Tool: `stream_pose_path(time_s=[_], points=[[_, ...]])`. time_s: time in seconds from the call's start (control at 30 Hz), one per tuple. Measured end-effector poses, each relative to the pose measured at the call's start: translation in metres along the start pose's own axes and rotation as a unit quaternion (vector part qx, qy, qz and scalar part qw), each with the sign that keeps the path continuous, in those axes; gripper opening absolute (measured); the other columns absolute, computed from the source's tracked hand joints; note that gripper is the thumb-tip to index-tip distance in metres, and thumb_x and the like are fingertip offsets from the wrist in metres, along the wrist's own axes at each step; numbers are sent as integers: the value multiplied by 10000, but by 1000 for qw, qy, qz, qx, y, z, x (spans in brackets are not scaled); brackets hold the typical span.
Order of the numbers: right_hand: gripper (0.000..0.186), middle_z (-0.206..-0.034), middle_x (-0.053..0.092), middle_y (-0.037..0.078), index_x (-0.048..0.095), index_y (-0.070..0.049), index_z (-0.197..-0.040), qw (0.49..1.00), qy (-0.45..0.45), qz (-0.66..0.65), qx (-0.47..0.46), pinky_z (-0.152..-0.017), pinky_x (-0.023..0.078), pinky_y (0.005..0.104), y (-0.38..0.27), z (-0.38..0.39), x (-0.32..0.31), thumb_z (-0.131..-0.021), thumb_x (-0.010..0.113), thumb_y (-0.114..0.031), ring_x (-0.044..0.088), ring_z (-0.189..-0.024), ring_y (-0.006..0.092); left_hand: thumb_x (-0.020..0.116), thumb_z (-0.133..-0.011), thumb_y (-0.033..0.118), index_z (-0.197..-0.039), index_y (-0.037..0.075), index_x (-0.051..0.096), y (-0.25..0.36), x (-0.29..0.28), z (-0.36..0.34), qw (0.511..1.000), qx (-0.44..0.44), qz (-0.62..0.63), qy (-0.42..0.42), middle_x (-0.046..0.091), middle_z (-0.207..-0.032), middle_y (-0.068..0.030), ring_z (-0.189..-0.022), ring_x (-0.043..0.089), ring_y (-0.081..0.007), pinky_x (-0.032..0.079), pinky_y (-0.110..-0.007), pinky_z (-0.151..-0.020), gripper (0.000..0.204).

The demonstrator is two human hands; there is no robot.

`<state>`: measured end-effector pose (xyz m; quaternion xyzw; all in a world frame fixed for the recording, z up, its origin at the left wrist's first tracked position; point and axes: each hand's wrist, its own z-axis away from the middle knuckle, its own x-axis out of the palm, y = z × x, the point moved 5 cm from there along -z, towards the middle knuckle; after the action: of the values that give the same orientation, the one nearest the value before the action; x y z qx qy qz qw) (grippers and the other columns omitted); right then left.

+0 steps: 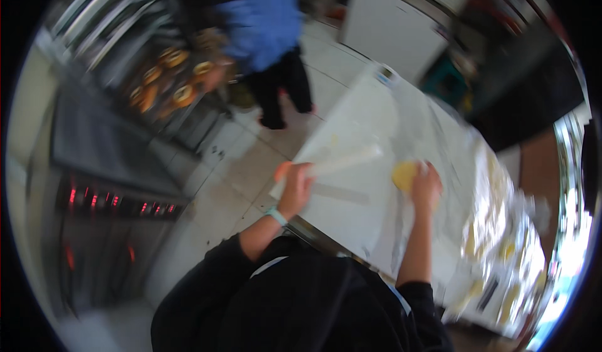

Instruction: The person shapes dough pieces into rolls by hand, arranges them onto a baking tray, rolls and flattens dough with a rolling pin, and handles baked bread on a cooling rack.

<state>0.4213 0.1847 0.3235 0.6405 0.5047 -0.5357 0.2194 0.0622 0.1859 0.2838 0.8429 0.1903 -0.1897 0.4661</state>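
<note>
Left hand (297, 187) grips a white rod (348, 158) near its left end, above the table (351, 217). Right hand (426, 187) touches yellow dough (404, 175) mid-table; blur hides whether its fingers close on it. Shiny plastic (492, 195) lies farther right.

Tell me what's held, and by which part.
The left hand holds a long white rod near its left end. The right hand is at the right side of a flat yellow dough-like disc; grip unclear.

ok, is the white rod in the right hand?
No, the left hand holds the white rod; the right hand is at the yellow piece.
</note>
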Motion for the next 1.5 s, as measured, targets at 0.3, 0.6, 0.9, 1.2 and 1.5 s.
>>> stream_pose_path(time_s=[0.3,0.6,0.9,1.2,1.5], points=[[400,-1183,542,127,607,-133,-1176,984,-162,-34,-60,-939,373,476,9,-45,50,-946,404,-390,499,-1109,338,600,-821,13,-1149,15,470,16,-8,-3,1000,8,20,17,512,-1090,-144,-1047,467,-337,370,-405,-924,353],[433,-1227,543,103,544,-45,-1259,950,-167,-263,-9,-930,401,352,16,-69,88,-930,495,-323,516,-1119,254,620,-817,25,-1151,24,470,19,-5,-9,1000,19,7,10,510,-1081,-130,-1035,467,-316,383,-397,-905,366],[561,-1316,521,126,435,17,-1345,899,-143,-410,64,-978,380,294,19,-93,82,-858,620,-193,501,-1174,189,626,-818,31,-1151,31,471,20,-3,-8,1000,11,-4,1,505,-1088,-119,-1042,466,-306,391,-391,-901,367],[516,-1239,554,119,544,-63,-1239,981,-169,-65,-69,-1040,287,449,-35,-61,53,-823,647,-350,528,-1134,292,609,-821,27,-1137,11,473,18,-17,-1,997,21,8,75,521,-1061,-144,-1016,475,-337,397,-423,-881,344],[762,-1337,447,151,385,-74,-1371,877,-266,-363,-167,-1032,326,438,-116,18,-23,-739,766,-265,415,-1245,279,583,-870,91,-1160,2,469,25,-62,28,988,-90,84,89,526,-1089,-151,-1036,483,-326,371,-403,-916,324]])
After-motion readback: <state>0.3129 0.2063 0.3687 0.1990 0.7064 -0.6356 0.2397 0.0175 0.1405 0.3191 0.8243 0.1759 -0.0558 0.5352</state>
